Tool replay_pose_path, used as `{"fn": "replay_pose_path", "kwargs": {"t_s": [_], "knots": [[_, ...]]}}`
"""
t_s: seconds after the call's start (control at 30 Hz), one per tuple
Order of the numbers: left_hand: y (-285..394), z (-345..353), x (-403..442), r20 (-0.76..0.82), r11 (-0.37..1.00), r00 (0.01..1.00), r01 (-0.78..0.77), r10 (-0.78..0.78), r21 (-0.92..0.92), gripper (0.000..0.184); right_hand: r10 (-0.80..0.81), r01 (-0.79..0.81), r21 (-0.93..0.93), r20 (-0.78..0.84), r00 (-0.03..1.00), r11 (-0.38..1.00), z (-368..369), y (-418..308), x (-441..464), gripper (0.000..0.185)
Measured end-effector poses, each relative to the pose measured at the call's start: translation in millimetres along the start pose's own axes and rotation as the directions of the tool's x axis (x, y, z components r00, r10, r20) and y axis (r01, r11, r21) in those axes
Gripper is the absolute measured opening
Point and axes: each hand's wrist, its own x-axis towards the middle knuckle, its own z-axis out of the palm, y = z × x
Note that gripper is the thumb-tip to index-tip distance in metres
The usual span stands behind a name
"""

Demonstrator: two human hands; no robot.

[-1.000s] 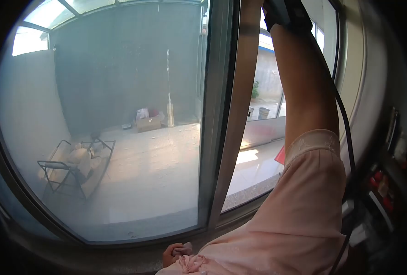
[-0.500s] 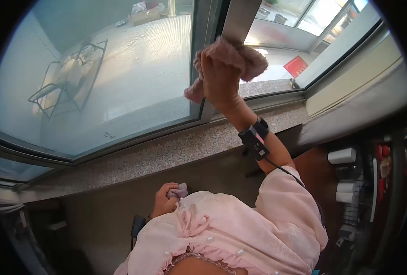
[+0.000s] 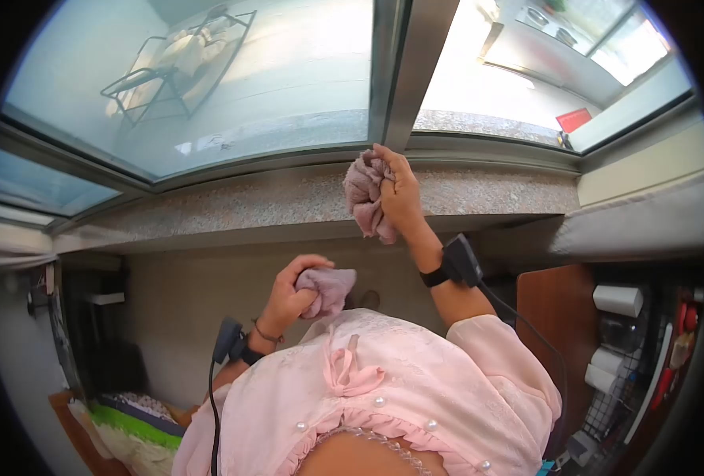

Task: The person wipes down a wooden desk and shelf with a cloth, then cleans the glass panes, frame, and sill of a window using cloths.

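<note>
My right hand (image 3: 400, 190) grips a bunched mauve cloth (image 3: 365, 194) above the speckled stone sill (image 3: 479, 193), close to the base of the metal window frame (image 3: 415, 79). Part of the cloth hangs over the sill's front edge. In front of my chest, my left hand (image 3: 287, 297) is closed around a second, paler purple cloth (image 3: 328, 290), held clear of the sill. Both cloths are crumpled, and some of my fingertips are hidden in their folds. A black strapped device sits on each wrist.
Glass panes (image 3: 288, 71) rise behind the sill, with a metal-framed chair (image 3: 150, 83) seen through them. A brown wooden surface (image 3: 554, 317) and a wire rack (image 3: 606, 404) with white items stand to the right. A bed-like surface with green fabric (image 3: 134, 424) lies lower left.
My right hand has come down from the window frame to the sill with its cloth. My left hand has risen forward from beside my body, bringing its cloth into fuller view.
</note>
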Motion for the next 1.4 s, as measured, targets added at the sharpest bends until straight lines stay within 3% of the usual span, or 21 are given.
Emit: {"fn": "replay_pose_path", "kwargs": {"t_s": [0.1,0.13,0.17,0.23,0.3,0.37,0.43,0.5,0.53,0.6,0.7,0.83,0.9,0.97,1.0,1.07,1.13,1.2,1.27,1.3,1.4], "knots": [[35.9,23.9,16.8,0.222,0.963,0.954,-0.235,0.203,0.13,0.042,-0.109,0.108,-0.034,-0.004,0.994,0.994,26.5,-34.4,-24.0,0.039],[39.7,29.8,22.0,0.186,0.912,0.937,-0.333,0.294,0.238,0.042,0.13,-0.122,0.408,0.009,0.992,0.905,37.2,-31.0,-34.7,0.038],[42.5,35.8,23.2,0.155,0.84,0.911,-0.412,0.382,0.354,0.042,0.338,-0.327,0.746,0.144,0.93,0.58,46.6,-36.9,-42.3,0.039],[38.5,43.2,21.4,0.078,0.799,0.897,-0.424,0.435,0.425,0.042,0.403,-0.434,0.86,0.309,0.862,0.269,44.7,-59.4,-55.1,0.032],[28.7,46.1,19.5,0.035,0.734,0.87,-0.435,0.491,0.522,0.044,0.156,-0.537,0.843,0.53,0.833,0.005,35.8,-62.1,-73.7,0.058],[9.4,50.2,23.2,0.169,0.543,0.738,-0.611,0.653,0.576,0.046,0.164,-0.552,0.793,0.528,0.833,0.258,26.0,-60.2,-83.3,0.076],[25.2,44.7,23.1,0.33,0.768,0.798,-0.589,0.505,0.249,0.047,0.202,-0.548,0.71,0.517,0.832,0.442,15.1,-64.0,-72.5,0.085],[23.6,30.9,34.2,0.073,0.866,0.923,-0.324,0.378,-0.381,0.05,0.228,-0.491,0.733,0.437,0.87,0.47,10.0,-69.0,-65.1,0.083],[27.5,25.3,36.9,0.045,0.865,0.92,-0.347,0.388,-0.364,0.05,0.204,-0.47,0.738,0.428,0.881,0.484,11.5,-74.5,-63.6,0.085],[41.9,15.8,44.2,-0.047,0.787,0.796,-0.586,0.604,0.19,0.048,0.161,-0.447,0.743,0.427,0.89,0.498,20.5,-76.7,-57.6,0.087],[49.2,19.6,47.0,0.04,0.756,0.787,-0.604,0.615,0.252,0.044,-0.102,-0.384,0.736,0.52,0.848,0.558,40.3,-78.5,-52.0,0.094],[51.0,-15.2,70.6,-0.161,0.837,0.905,-0.426,0.394,-0.345,0.041,-0.098,-0.354,0.888,0.396,0.913,0.292,48.7,-100.7,-32.9,0.096],[73.4,-45.6,70.3,-0.258,0.8,0.88,-0.471,0.398,-0.372,0.039,-0.232,-0.362,0.906,0.409,0.883,0.219,42.7,-96.8,-24.0,0.092],[113.8,-76.7,67.9,-0.387,0.566,0.606,-0.793,0.695,-0.226,0.038,-0.009,-0.331,0.893,0.351,0.936,0.305,33.6,-94.2,-29.9,0.091],[147.6,-91.9,66.2,-0.388,0.461,0.39,-0.881,0.835,0.107,0.037,0.001,-0.288,0.896,0.305,0.952,0.339,31.3,-93.2,-31.2,0.08],[230.1,-125.1,64.7,-0.121,-0.008,-0.143,-0.678,0.982,0.735,0.038,0.036,-0.213,0.86,0.221,0.975,0.464,26.0,-85.9,-31.4,0.066],[318.9,-154.3,76.7,0.245,-0.295,-0.176,-0.378,0.953,0.877,0.042,0.105,-0.181,0.753,0.149,0.983,0.632,17.3,-75.6,-29.8,0.062],[358.1,-155.7,92.6,0.349,-0.317,0.015,-0.385,0.937,0.867,0.046,0.158,-0.184,0.651,0.098,0.982,0.736,10.1,-61.5,-17.2,0.06],[353.6,-138.7,116.8,0.225,-0.194,-0.184,0.173,0.957,0.966,0.038,0.215,-0.213,0.559,0.063,0.974,0.801,-0.3,-43.9,-6.5,0.057],[344.1,-148.4,149.3,0.245,-0.246,-0.325,0.041,0.913,0.968,0.033,0.25,-0.235,0.515,0.04,0.967,0.824,-9.9,-34.7,-2.3,0.056],[279.0,-123.1,125.6,0.621,-0.617,0.198,-0.089,0.758,0.782,0.031,0.329,-0.297,0.408,-0.009,0.944,0.863,-33.2,-3.1,3.7,0.052]]}}
